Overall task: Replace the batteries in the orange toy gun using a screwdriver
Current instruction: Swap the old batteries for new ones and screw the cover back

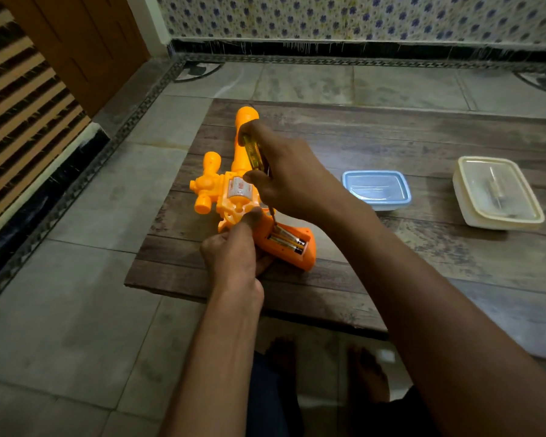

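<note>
The orange toy gun (234,190) lies on a dark wooden board (391,247), barrel pointing away. Its handle compartment is open and shows two black and gold batteries (289,242). My left hand (234,250) grips the gun at the handle, one finger stretched up against the body. My right hand (284,178) holds a screwdriver with a yellow see-through handle (252,151); its metal tip reaches down to the upper end of the batteries.
A small blue plastic box (377,189) sits on the board right of the gun. A cream lidded box (498,192) stands further right with something inside. The board lies on a tiled floor. My bare feet (328,367) show below the board's near edge.
</note>
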Demonstrator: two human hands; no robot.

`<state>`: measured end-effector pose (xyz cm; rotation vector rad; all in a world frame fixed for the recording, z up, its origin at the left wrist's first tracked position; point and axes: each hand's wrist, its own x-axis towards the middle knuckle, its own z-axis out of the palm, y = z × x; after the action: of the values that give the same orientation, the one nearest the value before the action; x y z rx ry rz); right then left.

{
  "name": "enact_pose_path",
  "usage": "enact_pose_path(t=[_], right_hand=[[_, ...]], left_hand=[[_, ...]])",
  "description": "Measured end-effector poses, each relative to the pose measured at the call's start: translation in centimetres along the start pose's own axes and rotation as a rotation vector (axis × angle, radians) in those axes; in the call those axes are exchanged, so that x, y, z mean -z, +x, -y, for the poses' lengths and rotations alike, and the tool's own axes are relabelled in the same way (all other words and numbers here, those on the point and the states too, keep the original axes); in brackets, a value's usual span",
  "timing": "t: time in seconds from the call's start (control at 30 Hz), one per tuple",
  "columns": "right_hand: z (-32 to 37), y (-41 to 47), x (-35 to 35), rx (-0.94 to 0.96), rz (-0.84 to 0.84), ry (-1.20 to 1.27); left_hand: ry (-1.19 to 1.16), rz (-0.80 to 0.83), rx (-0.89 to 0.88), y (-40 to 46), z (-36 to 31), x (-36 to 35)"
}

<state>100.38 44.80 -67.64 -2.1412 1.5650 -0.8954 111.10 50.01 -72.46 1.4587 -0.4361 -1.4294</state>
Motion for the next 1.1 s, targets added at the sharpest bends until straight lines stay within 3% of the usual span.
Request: enact_pose_path(t=[0.33,0.53,0.63,0.87,1.1], right_hand=[[0.6,1.9,1.6,-0.026,0.167,-0.098],[-0.4,-0.4,3.2,-0.052,-0.034,0.078],[-0.9,-1.8,3.5,-0.138,-0.041,0.175],[-1.5,-6.0,1.5,-0.147,0.076,0.013],[-1.4,-6.9,-0.5,-0.147,-0.124,0.034]], left_hand=[[-0.015,-0.003,0.002,-0.1,0.0,-0.2],[-0.02,-0.008,0.033,-0.1,-0.2,-0.1],[-0.013,-0.008,0.037,-0.1,-0.2,-0.1],[-0.017,0.012,0.033,0.0,0.0,0.1],[-0.028,0.011,0.043,0.1,0.0,0.2]])
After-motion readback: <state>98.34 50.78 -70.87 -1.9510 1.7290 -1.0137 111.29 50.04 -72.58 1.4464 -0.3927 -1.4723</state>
